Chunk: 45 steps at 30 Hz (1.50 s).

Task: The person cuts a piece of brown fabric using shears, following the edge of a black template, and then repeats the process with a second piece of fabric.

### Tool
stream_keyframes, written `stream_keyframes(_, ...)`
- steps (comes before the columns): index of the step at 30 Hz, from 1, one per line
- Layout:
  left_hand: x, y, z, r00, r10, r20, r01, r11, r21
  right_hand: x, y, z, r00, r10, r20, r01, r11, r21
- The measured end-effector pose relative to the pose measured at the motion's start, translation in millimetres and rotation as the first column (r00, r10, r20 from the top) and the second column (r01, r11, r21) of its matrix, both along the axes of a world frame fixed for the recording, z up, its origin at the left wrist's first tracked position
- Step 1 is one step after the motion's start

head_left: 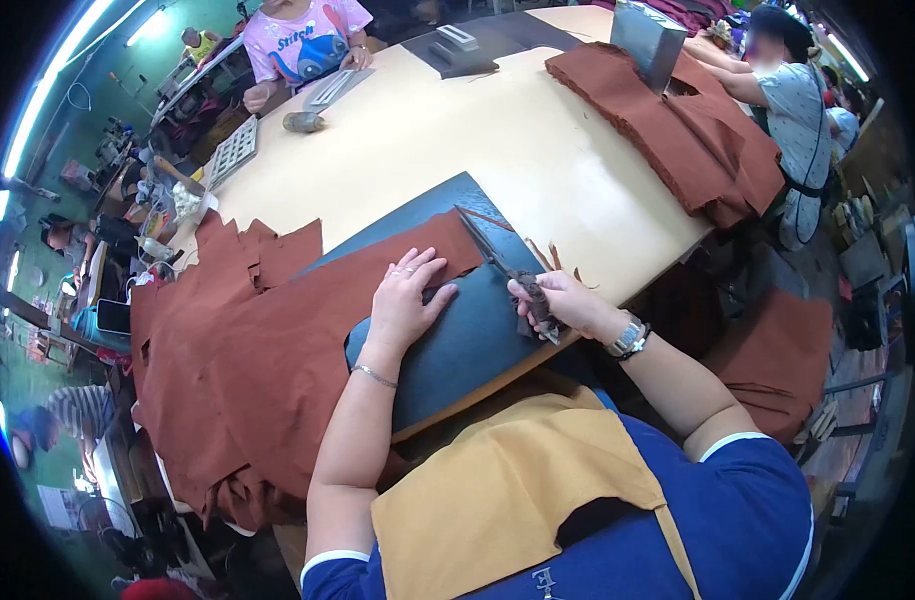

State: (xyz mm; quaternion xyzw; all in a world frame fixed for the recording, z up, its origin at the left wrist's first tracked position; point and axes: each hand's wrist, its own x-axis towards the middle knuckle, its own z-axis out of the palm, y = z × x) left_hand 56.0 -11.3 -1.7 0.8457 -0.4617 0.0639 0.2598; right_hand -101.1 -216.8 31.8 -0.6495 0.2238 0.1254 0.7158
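My left hand (410,292) lies flat with its fingers apart on a reddish-brown sheet (278,345), which looks like leather or suede. My right hand (570,300) is closed round the wrapped handle of a long-bladed knife (493,245). The blade points away from me, its tip by the sheet's far right edge. Beneath the sheet's right part is a dark blue cutting board (448,365). A thin brown strip (490,217) lies near the knife tip, and narrow scraps (555,258) lie just beyond my right hand.
A pale table (418,130) extends ahead. At its far right, more brown sheets (668,130) carry a grey metal block (646,45). A wrapped object (304,122) and a slotted plate (234,152) lie at left. One person (313,40) stands opposite, another (793,110) at right.
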Motion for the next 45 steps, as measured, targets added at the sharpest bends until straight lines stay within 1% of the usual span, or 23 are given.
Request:
stream_keyframes(3,-1.0,-0.2,0.8,1.000,0.000,-0.011,-0.001,1.000,-0.005,7.1,2.8,-1.9,1.000,0.002,0.022,-0.003,1.000,0.027)
stream_keyframes(6,-0.6,0.6,-1.0,1.000,0.004,-0.010,-0.004,1.000,-0.010,10.5,0.8,-14.9,0.996,0.033,0.083,-0.032,0.999,-0.021)
stream_keyframes(9,-0.3,1.0,-1.4,1.000,0.008,0.013,-0.008,1.000,-0.012,11.2,-3.8,-12.6,0.997,0.009,0.082,-0.007,1.000,-0.022)
stream_keyframes(10,0.0,1.2,-0.7,1.000,0.017,0.019,-0.017,1.000,-0.010,14.4,-9.3,-9.2,0.995,0.088,0.057,-0.080,0.988,-0.132)
stream_keyframes(12,-1.3,-0.1,0.4,0.999,0.030,0.028,-0.030,1.000,-0.005,26.9,-27.0,9.7,0.974,0.226,-0.021,-0.220,0.915,-0.339)
stream_keyframes(13,-0.9,-0.6,0.0,0.999,0.028,0.044,-0.027,1.000,-0.014,33.8,-35.1,28.2,0.944,0.299,-0.137,-0.327,0.804,-0.496)
stream_keyframes(16,-1.3,-1.8,1.2,0.997,0.030,0.077,-0.025,0.998,-0.058,56.3,-54.5,40.2,0.907,0.386,-0.170,-0.394,0.634,-0.665)
stream_keyframes(17,-1.7,-1.8,4.6,0.996,0.038,0.080,-0.032,0.996,-0.082,61.6,-55.6,34.9,0.915,0.383,-0.126,-0.381,0.719,-0.581)
stream_keyframes(19,-0.7,-0.8,4.9,0.994,0.073,0.085,-0.063,0.992,-0.113,57.2,-55.5,23.7,0.964,0.255,-0.075,-0.265,0.891,-0.369)
stream_keyframes(21,2.2,0.1,-0.7,0.990,0.117,0.082,-0.107,0.987,-0.124,41.7,-47.1,12.1,0.989,0.141,-0.053,-0.146,0.982,-0.115)
stream_keyframes(22,4.1,0.3,-2.0,0.986,0.143,0.083,-0.131,0.982,-0.137,25.9,-38.5,5.6,0.997,0.082,-0.003,-0.082,0.996,0.042)
stream_keyframes(24,6.5,-1.5,-5.7,0.980,0.184,0.078,-0.170,0.973,-0.156,-8.0,-12.5,5.6,0.996,-0.081,-0.022,0.084,0.987,0.140)
stream_keyframes(25,5.4,-2.2,-4.1,0.976,0.206,0.068,-0.192,0.966,-0.173,-22.0,-1.5,6.7,0.993,-0.109,-0.046,0.116,0.974,0.197)
stream_keyframes(27,6.4,-2.9,-5.0,0.980,0.193,-0.041,-0.197,0.950,-0.242,-41.6,14.0,-2.2,0.986,-0.150,-0.077,0.166,0.937,0.307)
stream_keyframes(28,4.8,-3.5,-5.4,0.979,0.180,-0.096,-0.200,0.940,-0.275,-47.0,17.5,-7.4,0.993,-0.116,-0.038,0.121,0.915,0.385)
stream_keyframes(29,-0.1,-4.6,-1.7,0.970,0.166,-0.178,-0.212,0.936,-0.281,-47.7,21.4,-8.7,0.992,-0.120,-0.025,0.121,0.918,0.377)
stream_keyframes(32,-1.0,-3.5,-3.5,0.990,0.087,-0.113,-0.115,0.956,-0.271,-36.8,28.2,-14.9,0.990,-0.143,0.013,0.129,0.926,0.355)
stream_keyframes(34,-3.3,-2.9,-3.0,0.994,0.076,-0.074,-0.093,0.962,-0.255,-29.8,28.6,-14.7,0.988,-0.150,0.024,0.133,0.932,0.336)
stream_keyframes(38,-2.6,-2.0,-4.3,0.997,0.065,-0.028,-0.070,0.971,-0.230,-22.4,28.4,-10.5,0.991,-0.129,0.027,0.115,0.946,0.304)
stream_keyframes(45,-2.6,-2.4,-4.2,0.998,0.054,-0.033,-0.060,0.971,-0.230,-20.8,32.2,-3.7,0.993,-0.115,0.008,0.108,0.957,0.270)
